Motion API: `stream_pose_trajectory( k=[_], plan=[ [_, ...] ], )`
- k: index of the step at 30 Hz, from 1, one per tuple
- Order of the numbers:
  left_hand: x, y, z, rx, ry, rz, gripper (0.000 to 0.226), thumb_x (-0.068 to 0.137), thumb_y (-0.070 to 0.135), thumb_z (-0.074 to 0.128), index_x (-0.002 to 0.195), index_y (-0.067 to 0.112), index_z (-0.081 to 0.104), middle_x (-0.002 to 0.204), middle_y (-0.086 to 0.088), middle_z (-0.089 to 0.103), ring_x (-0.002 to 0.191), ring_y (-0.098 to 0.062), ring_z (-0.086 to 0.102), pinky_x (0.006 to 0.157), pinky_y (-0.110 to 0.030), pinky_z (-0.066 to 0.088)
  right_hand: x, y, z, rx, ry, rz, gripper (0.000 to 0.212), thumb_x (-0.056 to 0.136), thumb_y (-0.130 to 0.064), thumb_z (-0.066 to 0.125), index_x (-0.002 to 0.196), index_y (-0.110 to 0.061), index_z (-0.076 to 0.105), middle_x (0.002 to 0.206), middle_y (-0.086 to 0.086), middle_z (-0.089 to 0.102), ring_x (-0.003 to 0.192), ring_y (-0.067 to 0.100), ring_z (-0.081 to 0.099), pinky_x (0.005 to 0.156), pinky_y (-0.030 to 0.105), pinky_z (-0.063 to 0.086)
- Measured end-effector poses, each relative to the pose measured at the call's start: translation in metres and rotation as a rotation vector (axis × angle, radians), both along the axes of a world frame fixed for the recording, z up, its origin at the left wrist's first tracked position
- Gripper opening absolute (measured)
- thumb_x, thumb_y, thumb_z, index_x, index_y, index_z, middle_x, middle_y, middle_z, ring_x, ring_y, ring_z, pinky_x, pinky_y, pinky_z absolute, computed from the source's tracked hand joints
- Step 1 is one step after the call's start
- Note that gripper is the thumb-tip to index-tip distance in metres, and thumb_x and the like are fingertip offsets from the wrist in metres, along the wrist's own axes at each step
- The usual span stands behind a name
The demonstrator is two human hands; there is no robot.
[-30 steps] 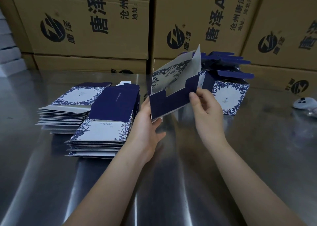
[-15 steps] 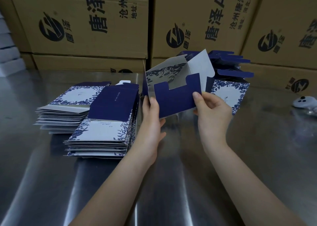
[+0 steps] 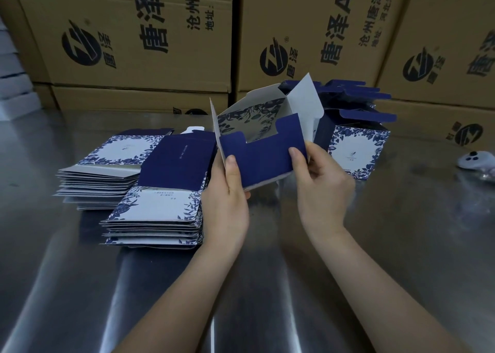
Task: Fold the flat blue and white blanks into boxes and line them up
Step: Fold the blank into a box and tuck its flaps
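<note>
The half-folded box hides the left part of the finished boxes behind it, so I cannot tell how many stand there. The left hand covers the right edge of the near pile of flat blanks, and its fingers are tucked behind the card, with only the thumb showing. The brown cartons are cut off at the top, a white thing is cut off at the right edge, and the writing on the top blank is too small to read.

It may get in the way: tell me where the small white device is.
Head view: the small white device lies on the steel table at the far right edge of frame, right of the folded box and before the brown cartons.
</note>
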State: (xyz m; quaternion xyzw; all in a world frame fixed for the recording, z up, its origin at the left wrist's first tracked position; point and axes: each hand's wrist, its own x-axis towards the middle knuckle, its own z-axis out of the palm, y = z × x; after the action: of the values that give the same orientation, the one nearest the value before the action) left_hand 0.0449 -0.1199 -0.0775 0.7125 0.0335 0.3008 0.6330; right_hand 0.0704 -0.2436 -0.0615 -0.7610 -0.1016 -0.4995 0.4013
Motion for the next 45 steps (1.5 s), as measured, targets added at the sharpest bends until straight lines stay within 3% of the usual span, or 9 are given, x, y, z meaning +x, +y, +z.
stream_pose_trajectory(
  k=[3,11,15,21,25,30,33,41,45],
  plan=[
    [0.0,0.0,0.0,0.036,0.0,0.019,0.058,0.095,0.058,0.025,0.135,0.026,0.051,0.109,0.009,0.064,0.103,-0.015,0.065,0.085,-0.046,0.058,-0.001,0.0,0.0,-0.08,-0.04,-0.039,0.028,0.093,-0.023,0.06,0.108,-0.001,0.071,0.092,0.008,0.074,0.077,0.017,0.069,0.072,0.013,0.044],
    [0.002,0.003,-0.001,0.123,0.003,0.054,0.044,0.105,0.045,0.027,0.138,0.023,0.047,0.105,0.005,0.063,0.099,-0.019,0.065,0.081,-0.048,0.058,0.001,0.001,0.0,-0.161,-0.107,-0.075,0.036,0.094,-0.025,0.056,0.113,0.003,0.068,0.098,0.012,0.074,0.084,0.022,0.071,0.074,0.032,0.057],
    [0.004,0.005,-0.001,0.13,0.025,0.047,0.044,0.106,0.042,0.03,0.144,0.023,0.043,0.094,0.011,0.063,0.091,-0.017,0.065,0.08,-0.05,0.058,0.004,0.001,-0.003,-0.176,-0.133,-0.129,0.042,0.085,-0.015,0.072,0.121,0.004,0.063,0.076,0.011,0.068,0.063,0.018,0.06,0.066,0.024,0.044],
    [0.003,0.005,0.0,0.184,0.065,0.059,0.047,0.105,0.04,0.029,0.151,0.028,0.031,0.085,-0.002,0.063,0.08,-0.025,0.066,0.076,-0.052,0.056,0.006,-0.002,-0.004,-0.155,-0.122,-0.046,0.037,0.086,-0.013,0.07,0.121,-0.003,0.065,0.094,0.011,0.071,0.073,0.023,0.066,0.069,0.02,0.046],
    [-0.004,0.003,0.002,0.37,0.063,0.066,0.061,0.104,0.042,0.026,0.15,0.051,-0.012,0.093,-0.01,0.066,0.074,-0.025,0.064,0.064,-0.04,0.049,0.006,-0.003,-0.004,-0.177,-0.116,0.005,0.04,0.087,-0.011,0.069,0.127,-0.007,0.061,0.122,0.015,0.062,0.11,0.022,0.059,0.078,0.038,0.058],
    [-0.009,0.0,0.005,0.582,0.014,0.042,0.082,0.106,0.027,0.033,0.129,0.066,-0.035,0.125,-0.013,0.06,0.082,-0.027,0.063,0.059,-0.037,0.043,0.008,-0.006,0.0,-0.276,-0.111,0.046,0.058,0.084,-0.006,0.07,0.137,-0.013,0.05,0.141,0.022,0.04,0.134,0.022,0.033,0.11,0.009,0.022],
    [-0.012,-0.002,0.007,0.655,-0.001,0.048,0.089,0.105,0.022,0.036,0.127,0.064,-0.039,0.109,-0.003,0.059,0.078,-0.023,0.06,0.063,-0.044,0.051,0.01,-0.01,0.003,-0.316,-0.127,0.028,0.059,0.084,-0.009,0.068,0.139,-0.015,0.046,0.144,0.018,0.036,0.133,0.023,0.033,0.112,0.018,0.023],
    [-0.014,0.0,0.011,0.739,0.017,-0.034,0.093,0.104,0.016,0.035,0.123,0.068,-0.04,0.158,-0.004,0.031,0.11,-0.031,0.062,0.08,-0.049,0.054,0.007,-0.008,0.008,-0.307,-0.081,0.064,0.053,0.091,-0.02,0.051,0.143,-0.016,0.04,0.137,0.009,0.042,0.123,0.021,0.04,0.103,0.024,0.033],
    [-0.016,0.001,0.012,0.73,-0.005,-0.049,0.086,0.104,0.015,0.035,0.134,0.062,-0.031,0.162,-0.001,0.024,0.113,-0.032,0.06,0.081,-0.049,0.053,0.004,-0.007,0.008,-0.286,-0.053,0.133,0.053,0.093,-0.017,0.046,0.145,-0.012,0.037,0.135,0.008,0.047,0.12,0.02,0.04,0.103,0.029,0.032]
  ],
)
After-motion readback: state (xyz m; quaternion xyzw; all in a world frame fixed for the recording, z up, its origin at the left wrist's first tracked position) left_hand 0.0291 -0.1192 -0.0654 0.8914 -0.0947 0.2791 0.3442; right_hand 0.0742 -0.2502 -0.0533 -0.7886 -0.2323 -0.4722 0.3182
